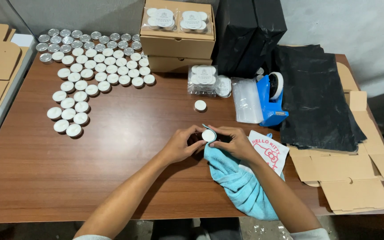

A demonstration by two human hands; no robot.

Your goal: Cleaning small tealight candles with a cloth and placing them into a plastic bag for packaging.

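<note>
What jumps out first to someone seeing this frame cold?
The big spread of white tealight candles across the table's far-left corner. Next, at centre, the left hand and right hand pinching a single tealight over a light blue cloth. The bright blue tape dispenser stands just beyond, right of centre.

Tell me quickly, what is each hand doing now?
Left hand: fingers closed on the small white candle.
Right hand: holds the same candle against the blue cloth.

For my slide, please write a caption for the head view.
Both hands, left hand and right hand, hold a white tealight over a blue cloth.
</note>
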